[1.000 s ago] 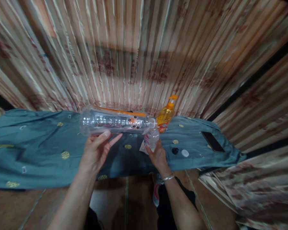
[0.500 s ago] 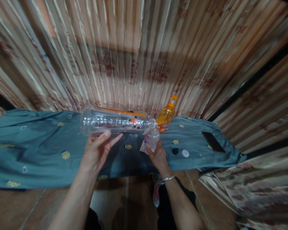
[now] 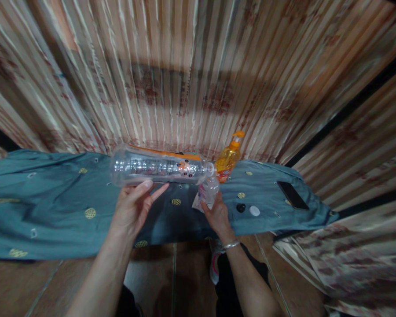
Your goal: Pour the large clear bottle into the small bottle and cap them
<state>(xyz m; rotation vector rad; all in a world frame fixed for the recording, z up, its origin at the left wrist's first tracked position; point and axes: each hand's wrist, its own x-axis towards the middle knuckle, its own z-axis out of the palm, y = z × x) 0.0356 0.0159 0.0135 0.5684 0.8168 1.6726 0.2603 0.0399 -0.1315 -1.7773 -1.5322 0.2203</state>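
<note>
A large clear plastic bottle (image 3: 158,169) with an orange-edged label lies sideways in my left hand (image 3: 135,204), its neck pointing right. My left fingers are curled under its body, with the thumb along the near side. My right hand (image 3: 218,213) is closed around a smaller clear plastic bottle (image 3: 208,190) with a pink and white label. The big bottle's uncapped mouth is over the top of the small one; whether they touch, I cannot tell. Behind them stands an orange pump bottle (image 3: 227,163) of yellow-orange liquid.
A black cap (image 3: 240,208) and a white cap (image 3: 254,211) lie on the teal patterned cloth (image 3: 62,189), right of my right hand. Further right is a black phone (image 3: 292,195). A pleated curtain (image 3: 171,88) hangs close behind the cloth-covered surface.
</note>
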